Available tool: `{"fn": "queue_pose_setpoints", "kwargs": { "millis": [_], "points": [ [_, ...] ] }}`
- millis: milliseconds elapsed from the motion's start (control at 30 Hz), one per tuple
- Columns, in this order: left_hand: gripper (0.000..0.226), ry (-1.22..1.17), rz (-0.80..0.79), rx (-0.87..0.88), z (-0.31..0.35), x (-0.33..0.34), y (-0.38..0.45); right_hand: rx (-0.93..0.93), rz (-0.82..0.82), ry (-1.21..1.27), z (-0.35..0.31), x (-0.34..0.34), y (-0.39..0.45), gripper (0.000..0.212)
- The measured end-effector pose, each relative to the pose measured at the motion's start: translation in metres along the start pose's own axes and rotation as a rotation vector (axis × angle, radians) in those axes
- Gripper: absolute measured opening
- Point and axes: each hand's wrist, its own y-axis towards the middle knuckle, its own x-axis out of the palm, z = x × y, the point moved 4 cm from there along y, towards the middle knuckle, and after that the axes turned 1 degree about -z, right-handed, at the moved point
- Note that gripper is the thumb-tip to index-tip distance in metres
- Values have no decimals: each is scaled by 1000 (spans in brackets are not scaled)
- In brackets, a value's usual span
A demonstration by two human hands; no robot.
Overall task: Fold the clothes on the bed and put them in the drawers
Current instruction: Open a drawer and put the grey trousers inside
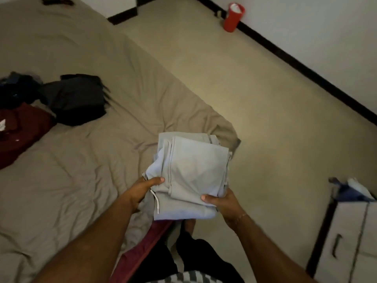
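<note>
A folded light grey garment [193,170] with a white drawstring hangs in the air over the corner of the bed [81,170]. My left hand [142,190] grips its near left edge, thumb on top. My right hand [222,203] holds its near right edge, thumb on top and fingers underneath. On the bed's left side lie a black garment [75,99], a maroon garment [20,129] and a dark blue heap [14,88], all loose. A white chest of drawers [346,242] with dark handles stands at the lower right, its drawers closed.
A dark cloth [350,190] lies on top of the chest of drawers. A red cylinder [232,17] stands on the floor by the far wall. Beige floor [255,99] stretches between the bed and the wall. My legs are below the garment.
</note>
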Motion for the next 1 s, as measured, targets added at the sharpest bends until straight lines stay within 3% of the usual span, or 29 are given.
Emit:
{"fn": "queue_pose_setpoints", "kwargs": {
  "millis": [200,433,667,1000],
  "points": [
    [36,226,-177,-36,7,123,-12,-68,233,237,16,-79,-94,65],
    [59,532,-409,-56,-33,300,-15,-135,580,481,72,-190,-208,70],
    [55,737,-708,-124,-172,480,-33,-176,974,603,167,-289,-372,73],
    [63,960,-1222,-373,-376,672,-117,-123,1398,908,289,-317,-556,68]
  ]
}}
